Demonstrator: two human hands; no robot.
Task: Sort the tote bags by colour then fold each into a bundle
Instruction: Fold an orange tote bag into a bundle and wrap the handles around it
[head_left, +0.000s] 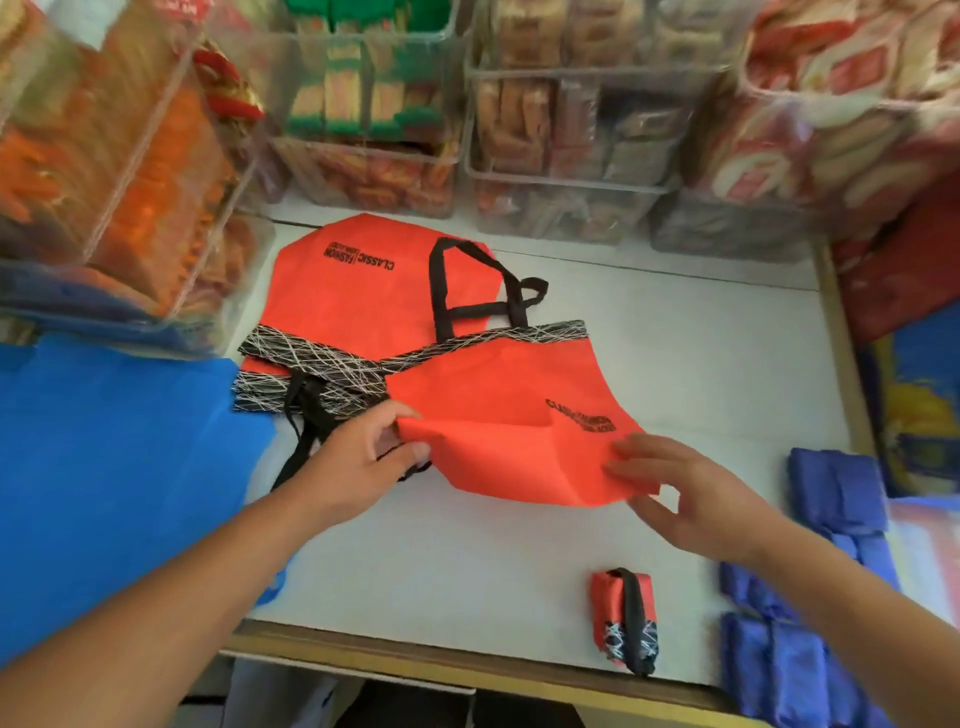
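Note:
An orange tote bag (498, 410) with a black-and-white patterned band and black handles lies partly lifted on the white table (701, 364). My left hand (363, 457) pinches its near left corner. My right hand (685, 493) pinches its near right edge. Under it and behind lies a second orange tote bag (353, 291), flat, its print facing away. A folded orange bundle (626, 618) sits near the front edge. Several folded blue bundles (836, 488) lie at the right. A flat blue tote bag (114, 467) covers the left side.
Clear plastic bins (566, 130) full of packaged snacks line the back and left of the table. A wooden rim (467, 660) marks the front edge. Red and blue bags (914, 364) stand at the far right.

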